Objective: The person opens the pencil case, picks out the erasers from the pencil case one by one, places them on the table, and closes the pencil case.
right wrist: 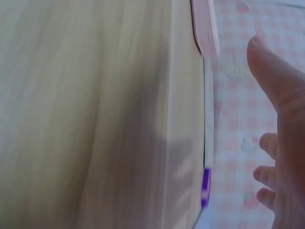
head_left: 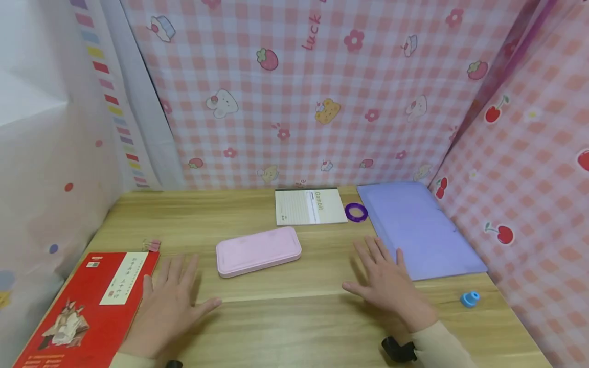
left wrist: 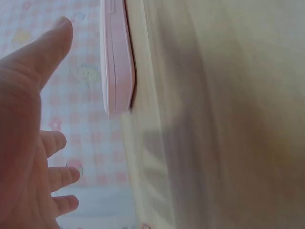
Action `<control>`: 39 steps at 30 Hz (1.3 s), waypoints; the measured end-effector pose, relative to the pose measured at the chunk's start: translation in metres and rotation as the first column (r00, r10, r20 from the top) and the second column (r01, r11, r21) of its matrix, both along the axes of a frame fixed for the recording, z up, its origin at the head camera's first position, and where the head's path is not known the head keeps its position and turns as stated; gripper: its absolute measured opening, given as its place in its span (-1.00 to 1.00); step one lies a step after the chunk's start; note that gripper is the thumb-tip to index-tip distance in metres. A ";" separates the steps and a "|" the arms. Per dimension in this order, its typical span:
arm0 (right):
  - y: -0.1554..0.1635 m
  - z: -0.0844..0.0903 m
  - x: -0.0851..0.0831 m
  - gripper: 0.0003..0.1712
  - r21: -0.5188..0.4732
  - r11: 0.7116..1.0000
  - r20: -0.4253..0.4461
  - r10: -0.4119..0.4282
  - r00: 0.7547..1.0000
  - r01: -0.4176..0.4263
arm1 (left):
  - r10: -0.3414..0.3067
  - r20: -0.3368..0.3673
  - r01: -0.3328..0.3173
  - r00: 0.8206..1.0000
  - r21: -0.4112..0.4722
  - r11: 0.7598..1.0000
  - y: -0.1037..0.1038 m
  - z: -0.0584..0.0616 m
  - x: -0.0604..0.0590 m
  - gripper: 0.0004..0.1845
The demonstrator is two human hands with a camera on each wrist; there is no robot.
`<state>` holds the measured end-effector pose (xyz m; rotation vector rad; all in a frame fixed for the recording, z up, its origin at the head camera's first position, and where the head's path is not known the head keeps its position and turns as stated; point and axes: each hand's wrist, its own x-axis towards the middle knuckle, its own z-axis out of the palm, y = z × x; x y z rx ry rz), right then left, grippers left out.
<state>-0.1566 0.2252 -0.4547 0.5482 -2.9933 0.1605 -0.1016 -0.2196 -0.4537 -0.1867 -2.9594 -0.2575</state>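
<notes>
Both hands hover palm down over the wooden table with fingers spread, holding nothing. My left hand (head_left: 169, 301) is beside the right edge of a red book (head_left: 115, 319). My right hand (head_left: 388, 286) is near the lower left corner of a purple folder (head_left: 416, 230). Between the hands, a little farther back, lies a pink pencil case (head_left: 258, 250), its lid closed. The left wrist view shows the pencil case (left wrist: 116, 62) past the thumb. In the right wrist view, a purple tape roll (right wrist: 205, 187) and one end of the pencil case (right wrist: 205, 28) show beyond the tabletop.
A Gambit notebook (head_left: 309, 206) lies at the back next to the purple tape roll (head_left: 356, 212). A small blue cone-shaped piece (head_left: 470, 299) stands at the right. A pink clip (head_left: 153, 246) sits by the red book's top edge. Patterned sheets (head_left: 299, 102) wall the table's back and sides.
</notes>
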 end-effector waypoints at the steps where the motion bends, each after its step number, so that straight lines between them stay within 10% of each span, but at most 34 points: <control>1: -0.006 -0.001 -0.002 0.17 0.008 1.000 -0.009 0.016 1.000 -0.016 | -0.017 -0.002 0.017 1.000 0.002 1.000 0.002 0.000 -0.003 0.17; 18: -0.146 -0.025 -0.073 0.08 0.099 0.912 0.042 0.395 0.918 -0.397 | -0.221 0.140 0.226 0.965 -0.017 0.974 0.059 -0.023 -0.090 0.14; 39: -0.163 -0.027 -0.079 -0.02 0.170 0.904 0.085 0.384 0.920 -0.393 | -0.237 0.156 0.245 0.959 -0.035 0.969 0.060 -0.025 -0.093 0.08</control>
